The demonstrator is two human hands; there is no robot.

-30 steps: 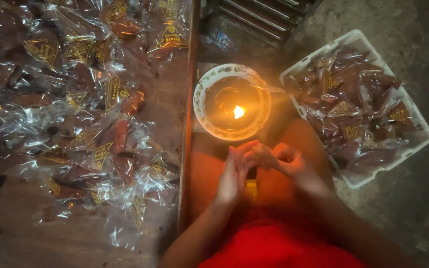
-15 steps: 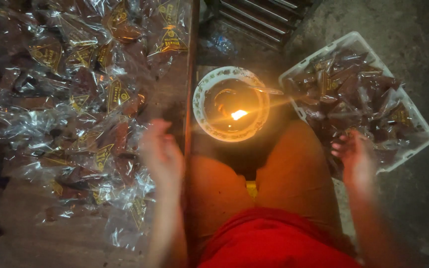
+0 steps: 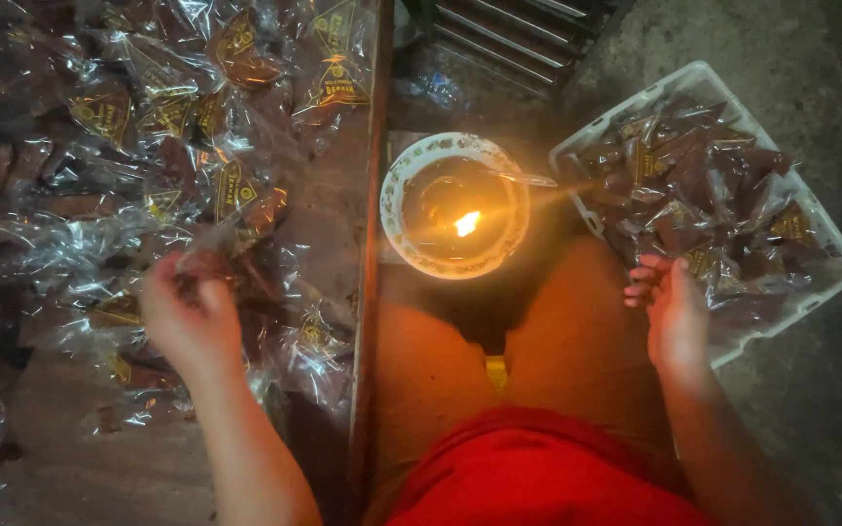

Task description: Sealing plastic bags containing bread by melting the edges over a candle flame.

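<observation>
A clear cellophane packet holding a dark brown sweet (image 3: 209, 268) is being gripped by the closed fingers of the left hand (image 3: 187, 317) among the loose packets left of the round patterned bowl with the small burning flame (image 3: 456, 206). The right hand (image 3: 672, 307) is being held open and empty over the near edge of the white plastic tray of sealed packets (image 3: 835, 282), right of that bowl. A wrapper could be scorched, or a finger burned, if the thin film is being carried too low over that bowl.
</observation>
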